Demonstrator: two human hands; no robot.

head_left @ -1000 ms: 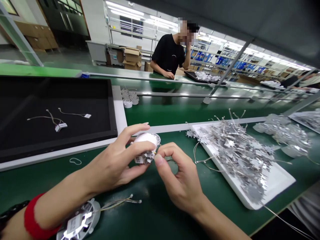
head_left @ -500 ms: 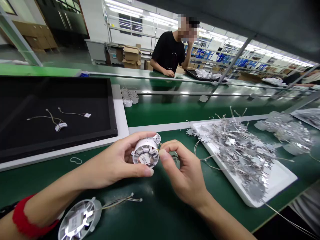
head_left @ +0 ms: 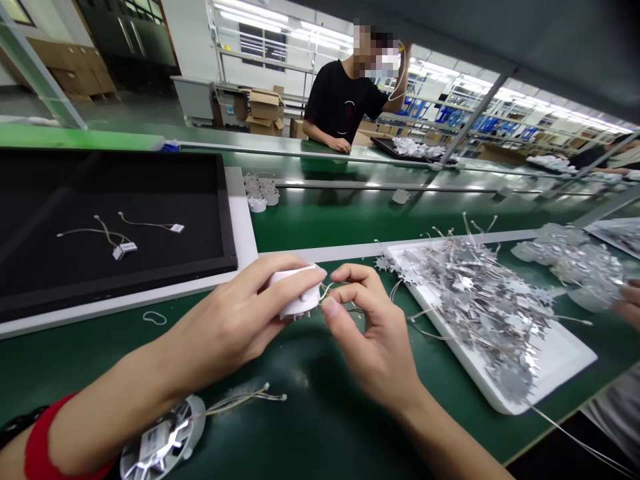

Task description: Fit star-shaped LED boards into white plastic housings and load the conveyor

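Observation:
A small white round plastic housing point(head_left: 303, 305) is gripped in my left hand point(head_left: 240, 310), fingers over its top, its open side turned downward. Thin wires point(head_left: 325, 291) come out of its right side. My right hand point(head_left: 375, 340) pinches these wires between thumb and forefinger, close beside the housing. Below my left forearm, partly covered by it, lies a similar round housing point(head_left: 187, 433) with a silvery star-shaped plate inside. Its wire leads point(head_left: 245, 401) stretch to the right across the green table.
On the right, a white tray point(head_left: 565, 357) bears piled silvery star-shaped plates with wires; clear plastic housings point(head_left: 565, 257) lie beyond. A black tray point(head_left: 60, 287) at left contains a few wired parts. Another person point(head_left: 335, 100) stands across the bench; someone's hand point(head_left: 629, 303) shows at right.
My left hand has turned the housing over, so its open face with the plate no longer faces me. The person opposite has raised an arm. Another person's hand has appeared at the right edge.

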